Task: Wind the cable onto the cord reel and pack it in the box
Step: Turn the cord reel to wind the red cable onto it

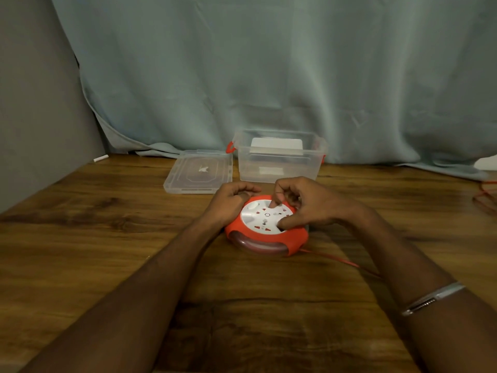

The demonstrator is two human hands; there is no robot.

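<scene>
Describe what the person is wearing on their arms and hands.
Both forearms are bare, with no sleeves in view. The right wrist carries a thin silver metal bangle. The left hand and right hand wear no gloves; no rings can be made out.

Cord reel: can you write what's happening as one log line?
left hand grips cord reel | right hand fingers on top | cable trailing | box open
</scene>
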